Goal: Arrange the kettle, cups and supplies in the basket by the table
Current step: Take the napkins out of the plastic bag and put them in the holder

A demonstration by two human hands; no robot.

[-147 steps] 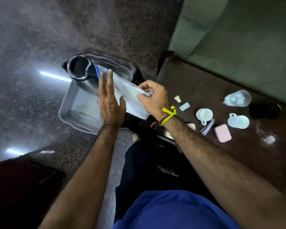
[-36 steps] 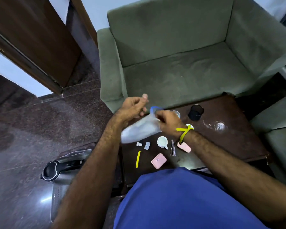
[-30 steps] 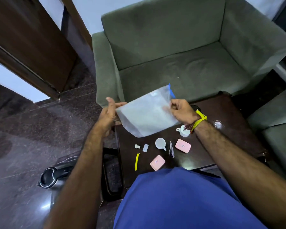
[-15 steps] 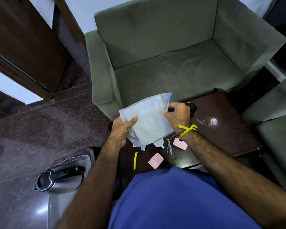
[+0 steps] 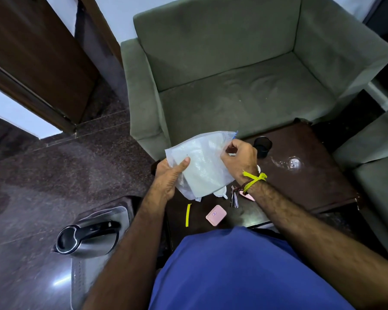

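I hold a translucent zip bag [image 5: 203, 166] over the near left part of the dark wooden table [image 5: 309, 186]. My left hand [image 5: 169, 175] grips its left edge, thumb on the front. My right hand [image 5: 239, 161] pinches the top right corner by the blue zip strip. A steel kettle [image 5: 87, 239] lies in the grey plastic basket [image 5: 81, 278] on the floor to the left. A white cup [image 5: 221, 193] peeks out below the bag. On the table lie a pink packet [image 5: 216, 215], a yellow stick sachet [image 5: 188, 214] and a black cup [image 5: 263, 146].
A green armchair [image 5: 233, 90] stands behind the table and another green seat [image 5: 376, 171] to the right. A wooden door [image 5: 31, 52] is at the far left. A second pink packet [image 5: 248, 196] and thin sachets [image 5: 234, 199] lie under my right wrist.
About a second ago the bag was held spread out flat and higher; both hands have since brought it down and closer together, and my left thumb now clamps its left edge.
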